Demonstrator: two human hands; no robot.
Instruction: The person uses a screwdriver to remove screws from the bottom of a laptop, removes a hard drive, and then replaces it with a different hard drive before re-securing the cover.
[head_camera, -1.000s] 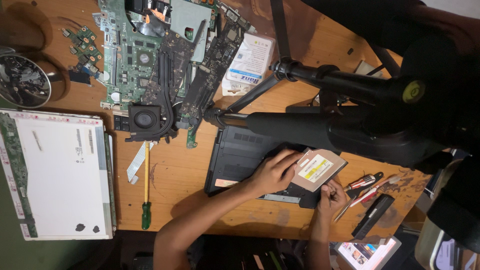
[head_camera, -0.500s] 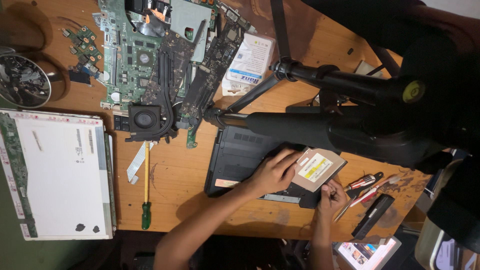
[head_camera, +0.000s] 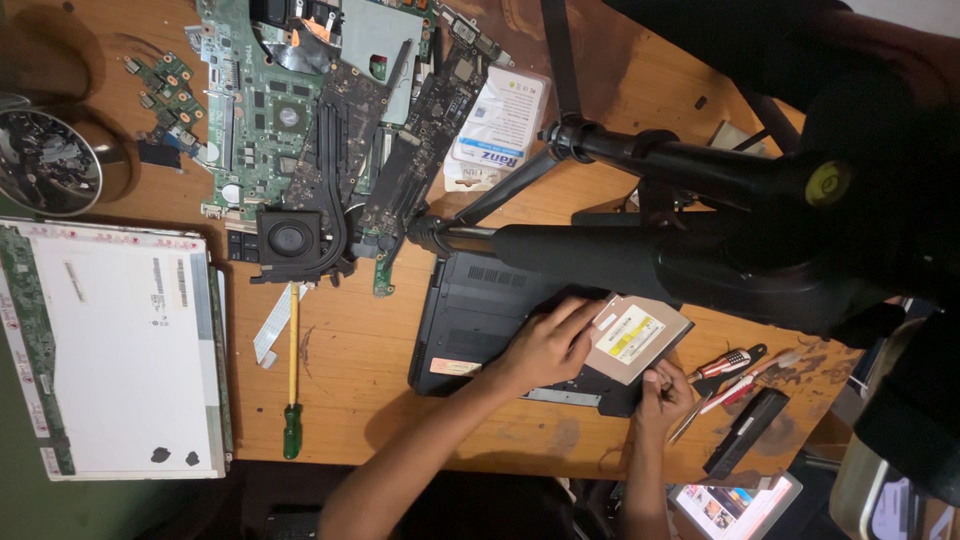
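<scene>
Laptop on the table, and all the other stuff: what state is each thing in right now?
Laptop base: bottom up, partly under the tripod.
Optical drive: resting tilted on the base's corner.
Left hand: flat on the base, fingertips on the drive.
Right hand: at the drive's near edge; grip unclear.
Motherboard: bare, out of its case.
Screen panel: detached, lying flat.
Green-handled screwdriver: lying unused.

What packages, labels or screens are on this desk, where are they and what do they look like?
White packet: top centre, rectangular, blue print.
Yellow-white label: on the silver drive beside the left hand.
Screen panel: left edge, white back.
Lit screen: bottom right, colourful.
</scene>
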